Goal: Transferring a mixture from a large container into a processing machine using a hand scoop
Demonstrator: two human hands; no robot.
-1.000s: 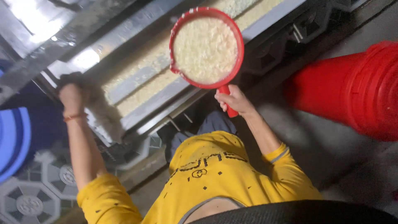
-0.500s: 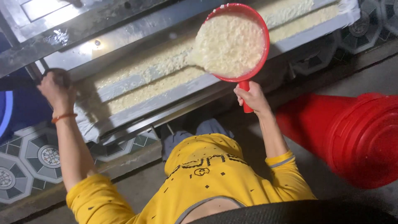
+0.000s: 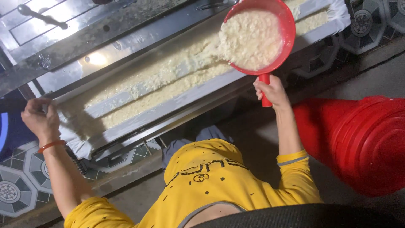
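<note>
So the biggest thing here is that long steel tray (image 3: 126, 105) running across the floor stand, lined with white cloth (image 3: 337, 17) and already spread with a lumpy pale curd-looking mash (image 3: 168, 80) in two strips. Behind it there's a steel frame with a rod (image 3: 40, 16) on top. Off to the side sits a big red tub (image 3: 358, 143), close to the person's right elbow and well apart from the tray. The person's in a yellow long-sleeved shirt (image 3: 211, 181), leaning over the near edge of the tray. Next down in size is the red plastic scoop (image 3: 257, 38), a round dipper full of the same pale mash, tilted over the right end of the tray with the stuff sliding out of its left lip onto the pile below. The right hand (image 3: 272, 90) has its fingers wrapped tight around the scoop's short red handle, underneath the bowl. The left hand (image 3: 40, 118) is at the far left end of the tray, fingers curled and pinching the edge of the cloth there, pulling it up a bit. Smallest thing: an orange band (image 3: 51, 145) on that left wrist. Patterned floor tiles (image 3: 17, 185) show below that hand.
</note>
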